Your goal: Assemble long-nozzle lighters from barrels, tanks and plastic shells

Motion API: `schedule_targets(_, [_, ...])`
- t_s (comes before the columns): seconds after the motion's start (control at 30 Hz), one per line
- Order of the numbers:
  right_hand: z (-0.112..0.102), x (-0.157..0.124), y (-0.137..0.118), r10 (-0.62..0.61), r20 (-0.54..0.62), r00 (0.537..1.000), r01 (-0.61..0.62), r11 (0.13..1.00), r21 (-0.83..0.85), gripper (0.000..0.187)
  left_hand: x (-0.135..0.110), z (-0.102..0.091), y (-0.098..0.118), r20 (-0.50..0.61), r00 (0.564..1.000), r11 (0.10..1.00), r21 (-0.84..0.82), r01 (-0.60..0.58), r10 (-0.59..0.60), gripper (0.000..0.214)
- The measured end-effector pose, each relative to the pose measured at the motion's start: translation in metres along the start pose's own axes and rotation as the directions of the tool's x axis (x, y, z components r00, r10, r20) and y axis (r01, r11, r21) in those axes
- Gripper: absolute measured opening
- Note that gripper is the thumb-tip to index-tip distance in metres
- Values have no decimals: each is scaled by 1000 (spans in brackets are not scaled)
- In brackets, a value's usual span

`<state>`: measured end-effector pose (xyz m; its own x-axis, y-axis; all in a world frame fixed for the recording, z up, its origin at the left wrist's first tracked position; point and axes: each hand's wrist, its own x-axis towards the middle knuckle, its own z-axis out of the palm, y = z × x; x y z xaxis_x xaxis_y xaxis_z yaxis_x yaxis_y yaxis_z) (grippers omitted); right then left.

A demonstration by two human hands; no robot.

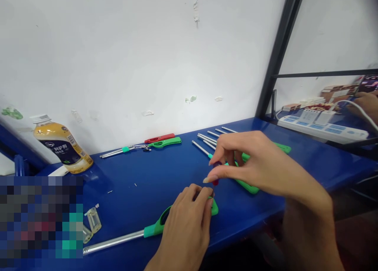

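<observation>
My left hand [186,220] lies closed over the handle of a green long-nosed lighter [153,226], whose metal tube [113,241] points left along the blue table's front edge. My right hand [254,164] hovers just above and right of it, thumb and forefinger pinched on a small dark red piece [215,180]. Behind the right hand lie several more green lighters [245,184] with metal tubes [203,143].
A red lighter [159,138] and a green lighter [165,143] lie by the white wall. A yellow drink bottle [60,143] leans at far left. Small clear plastic parts [93,220] sit front left. A white power strip [321,129] and another person's hand [366,104] are beyond the black frame.
</observation>
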<state>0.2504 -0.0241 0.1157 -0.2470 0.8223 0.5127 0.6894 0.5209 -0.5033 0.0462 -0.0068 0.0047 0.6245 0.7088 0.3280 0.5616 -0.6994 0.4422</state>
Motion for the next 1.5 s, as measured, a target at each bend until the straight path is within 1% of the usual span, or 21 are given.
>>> schedule_targets(0.07, [2, 0, -1, 16, -40, 999, -19, 997, -72, 43, 0, 0, 0, 0, 1000, 1000, 0, -4, 4, 29])
schedule_targets(0.1, [1, -1, -2, 10, -42, 999, -14, 996, -89, 41, 0, 0, 0, 2, 1000, 1000, -1, -6, 6, 29])
schedule_targets(0.13, [0, -2, -3, 2, -31, 1000, -5, 997, -81, 34, 0, 0, -1, 3, 1000, 1000, -1, -8, 8, 29])
schedule_targets(0.17, [-2, -4, -3, -3, -7, 1000, 3, 999, -52, 25, 0, 0, -1, 3, 1000, 1000, -2, -10, 10, 29])
schedule_targets(0.2, [-5, -6, -3, -12, 26, 1000, 12, 1000, -8, 19, 0, 0, -1, 3, 1000, 1000, -2, -10, 10, 29])
schedule_targets(0.27, [-8, -8, -2, -46, 79, 996, 41, 997, 67, 19, 0, 1, -2, 3, 1000, 1000, -3, -13, 13, 29])
schedule_targets(0.33, [-9, -8, 0, -71, 91, 993, 64, 995, 81, 12, 0, 2, -2, 5, 1000, 1000, -2, -15, 15, 29])
schedule_targets(0.43, [-5, -6, 1, -74, 67, 995, 71, 997, 37, 19, 0, 2, -2, 10, 1000, 1000, 7, -13, 13, 28])
schedule_targets(0.53, [0, -6, 0, -85, 71, 994, 86, 996, -2, 24, 0, 2, -2, 12, 1000, 1000, 18, -13, 12, 28])
schedule_targets(0.63, [0, -9, -1, -87, 74, 993, 91, 994, -58, 26, -1, 3, -1, 14, 1000, 1000, 24, -20, 20, 26])
schedule_targets(0.73, [-1, -10, -1, -87, 51, 995, 92, 989, -115, 28, -1, 2, -2, 17, 1000, 1000, 24, -19, 18, 27])
schedule_targets(0.9, [1, -7, 0, -75, 32, 997, 78, 989, -123, 33, -1, 2, -1, 15, 1000, 999, 33, -8, 7, 28])
schedule_targets(1.0, [2, -5, 1, -55, 41, 998, 59, 994, -96, 31, -1, 4, 0, 1, 1000, 999, 39, -7, 7, 26])
schedule_targets(1.1, [2, -7, 0, -40, 68, 997, 44, 998, -51, 27, -2, 7, 1, -27, 1000, 999, 49, -12, 14, 20])
schedule_targets(1.17, [2, -8, 0, -24, 97, 995, 28, 999, -41, 25, -4, 8, 1, -43, 999, 998, 59, -22, 24, 21])
schedule_targets(1.3, [2, -9, 0, 6, 205, 979, 19, 993, -118, 18, -7, 11, 1, -51, 997, 995, 93, -48, 53, 28])
schedule_targets(1.37, [0, -7, 1, -8, 243, 970, 38, 992, -123, 17, -7, 11, 0, -46, 997, 992, 113, -50, 55, 28])
schedule_targets(1.43, [-3, -7, 2, -32, 207, 978, 47, 997, -68, 18, -6, 10, 1, -35, 998, 991, 128, -50, 55, 24])
schedule_targets(1.5, [-8, -9, 2, -42, 96, 994, 43, 999, -14, 19, -5, 8, 1, -27, 997, 988, 141, -62, 66, 21])
